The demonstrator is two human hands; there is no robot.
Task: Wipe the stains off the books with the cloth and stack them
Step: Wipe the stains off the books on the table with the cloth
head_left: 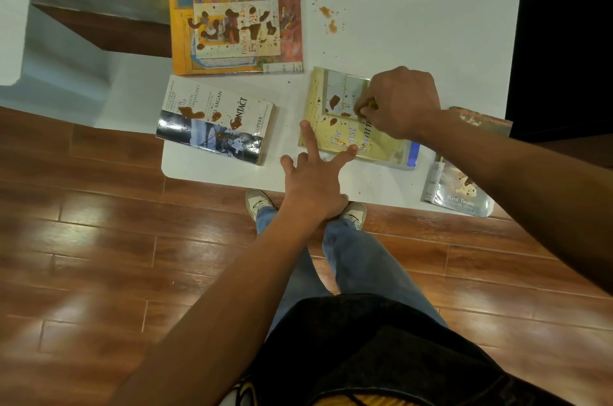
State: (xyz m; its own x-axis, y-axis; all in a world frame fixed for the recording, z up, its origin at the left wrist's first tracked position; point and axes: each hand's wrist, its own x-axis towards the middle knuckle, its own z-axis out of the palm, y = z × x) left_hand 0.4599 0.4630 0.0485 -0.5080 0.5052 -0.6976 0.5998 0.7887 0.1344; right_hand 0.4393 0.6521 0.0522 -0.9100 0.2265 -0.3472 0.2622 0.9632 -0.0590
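Left hand (311,180): fingers spread straight, pressed on the near edge of the pale yellow book (345,133).
Bench (414,40): white; stained books are laid across it.
Pale yellow book: at the near edge, brown stains on its cover.
Right hand (401,100): fingers clenched on a barely visible cloth (371,104), against that cover.

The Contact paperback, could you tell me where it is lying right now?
In the head view, the Contact paperback lies at the table's near left corner, below the big yellow book.
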